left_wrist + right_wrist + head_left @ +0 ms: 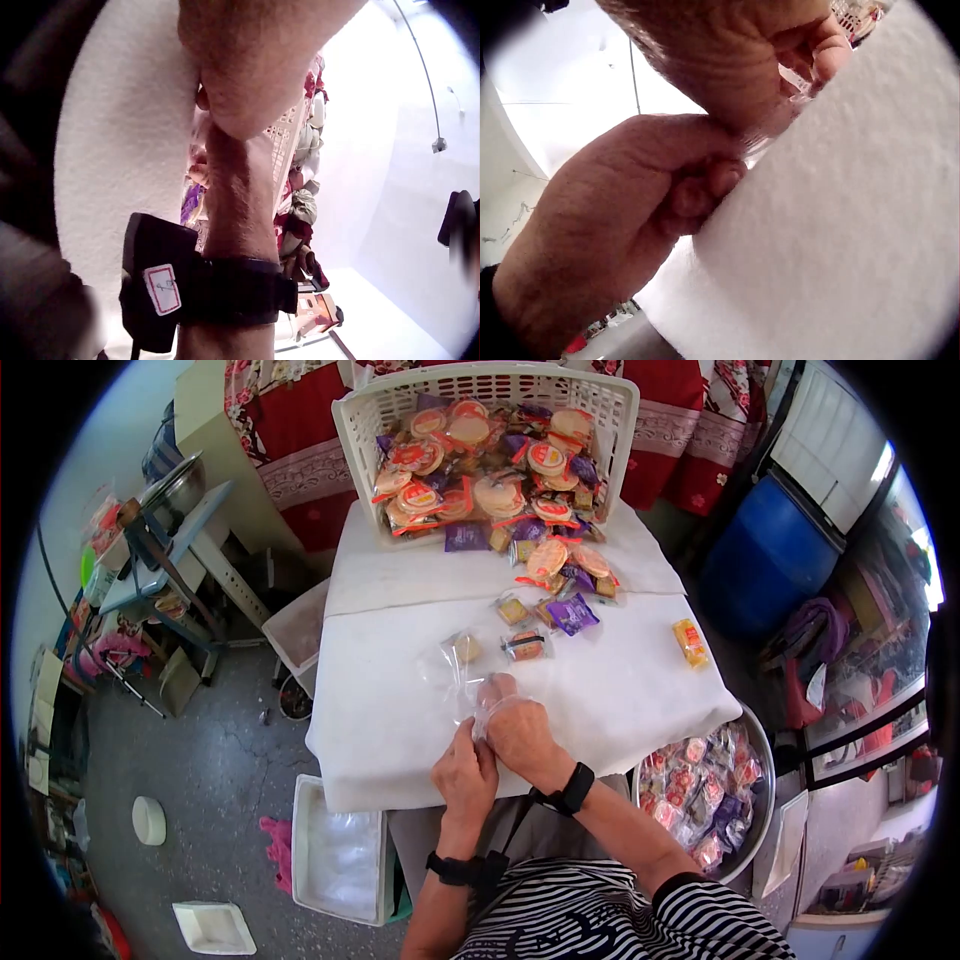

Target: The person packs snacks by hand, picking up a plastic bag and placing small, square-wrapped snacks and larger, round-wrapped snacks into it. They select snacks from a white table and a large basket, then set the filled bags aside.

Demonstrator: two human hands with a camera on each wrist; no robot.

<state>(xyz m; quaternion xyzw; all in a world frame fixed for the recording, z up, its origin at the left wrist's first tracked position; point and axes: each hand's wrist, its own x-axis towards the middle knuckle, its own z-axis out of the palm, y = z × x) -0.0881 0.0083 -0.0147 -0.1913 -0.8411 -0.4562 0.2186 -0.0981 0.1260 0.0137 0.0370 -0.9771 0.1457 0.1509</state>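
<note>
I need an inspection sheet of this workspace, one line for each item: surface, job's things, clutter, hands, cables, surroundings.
Surface: table covered with a white cloth.
Job's things: clear plastic bag, held above the cloth near the front edge.
Clutter: white basket tipped over, wrapped snacks spilling onto the cloth; yellow packet lying apart at the right.
Hands: left hand and right hand both grip the bag, close together.
Cables: nothing seen on the table.
Surroundings: metal basin of packed snacks at the right, blue barrel, white bin on the floor.
</note>
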